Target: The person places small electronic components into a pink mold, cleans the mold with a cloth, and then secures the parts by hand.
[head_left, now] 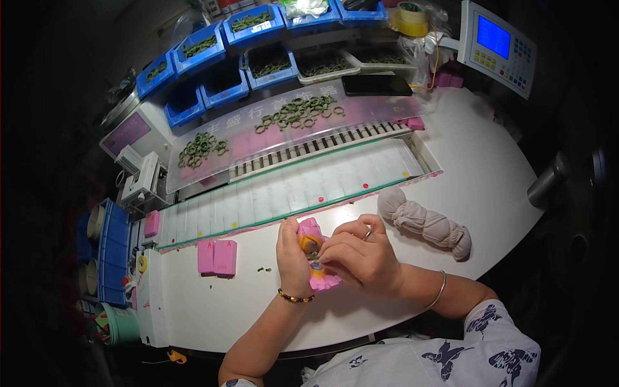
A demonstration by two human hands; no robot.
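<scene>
My left hand (pixel 294 259) is wrapped around a pink rubber mould (pixel 325 282), which is bent apart so that its yellowish inside shows. From the other side, my right hand (pixel 362 255) reaches into the opened mould with its fingers pinched together. What those fingertips hold, if anything, is too small and covered to tell. A pair of pink blocks (pixel 224 258) stands side by side to the left of my hands. Between them and my left wrist lie tiny dark green bits (pixel 264 269) on the white table (pixel 245 309).
A rolled whitish cloth bundle (pixel 425 222) lies right of my hands. Beyond them runs a glass-topped strip (pixel 290 193). Green rings (pixel 300 115) lie on a clear sheet behind it. Blue bins (pixel 255 26), a black phone (pixel 376 85) and a keypad display (pixel 496 45) stand farther back.
</scene>
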